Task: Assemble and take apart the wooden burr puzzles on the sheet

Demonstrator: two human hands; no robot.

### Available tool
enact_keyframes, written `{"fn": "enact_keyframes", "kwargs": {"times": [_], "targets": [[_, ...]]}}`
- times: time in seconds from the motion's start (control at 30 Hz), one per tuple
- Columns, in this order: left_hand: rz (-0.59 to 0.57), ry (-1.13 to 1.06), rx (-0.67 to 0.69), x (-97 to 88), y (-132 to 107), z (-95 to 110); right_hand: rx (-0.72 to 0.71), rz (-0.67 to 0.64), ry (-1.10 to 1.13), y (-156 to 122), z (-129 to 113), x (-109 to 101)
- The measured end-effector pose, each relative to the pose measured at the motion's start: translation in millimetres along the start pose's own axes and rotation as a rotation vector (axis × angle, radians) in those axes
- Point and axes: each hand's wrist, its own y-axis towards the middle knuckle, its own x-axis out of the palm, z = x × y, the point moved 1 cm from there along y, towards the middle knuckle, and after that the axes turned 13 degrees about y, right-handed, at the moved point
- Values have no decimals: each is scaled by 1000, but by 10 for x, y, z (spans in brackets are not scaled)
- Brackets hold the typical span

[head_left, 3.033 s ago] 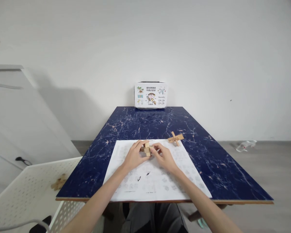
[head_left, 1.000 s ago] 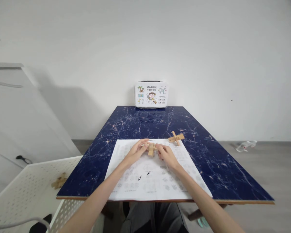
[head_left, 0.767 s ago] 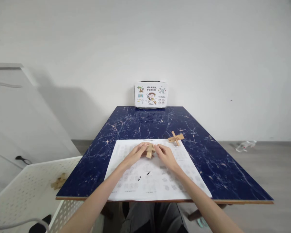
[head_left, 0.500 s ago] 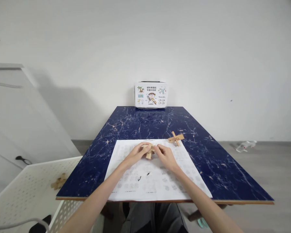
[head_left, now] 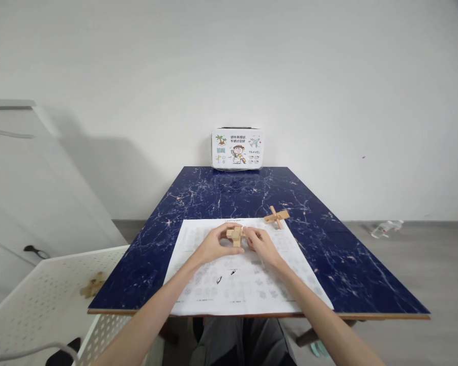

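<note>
Between my two hands is a pale wooden interlocking puzzle, cross-shaped with square bar ends, above the printed paper sheet. My left hand wraps round its left side, fingers behind it and thumb along the near end. My right hand pinches the bar end on the right; its fingertips partly hide that end. Beyond my right hand, at the sheet's far right corner, lies another wooden piece made of crossed bars. Two small dark marks or objects show on the sheet nearer to me.
The sheet lies on a blue marbled table. At its far edge, against the wall, stands a white printed case. On the left is a white perforated basket with a wooden puzzle in it. A clear plastic item lies on the floor at right.
My left thumb has moved down from the puzzle's top to its near end, so more of the puzzle shows. My right hand stays at its right side with fingers shifted slightly.
</note>
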Motion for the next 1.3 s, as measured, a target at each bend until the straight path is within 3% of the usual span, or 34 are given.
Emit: {"fn": "enact_keyframes", "kwargs": {"times": [0.17,0.57,0.87,1.03,1.2,1.3], "targets": [[90,58,-27,10,5,17,32,7,24,23,36,-9],[129,117,-44,2,0,-36,26,-40,46,10,31,-5],[-161,-287,-141,44,27,-120,-48,-2,10,-19,-47,-10],[-199,-368,-153,18,8,-122,-74,19,-24,-21,-65,-10],[-114,-368,-210,14,35,-104,-95,53,-43,-11,-51,-19],[33,-302,-239,-1,67,-129,-100,116,-23,3,-32,-36]]}}
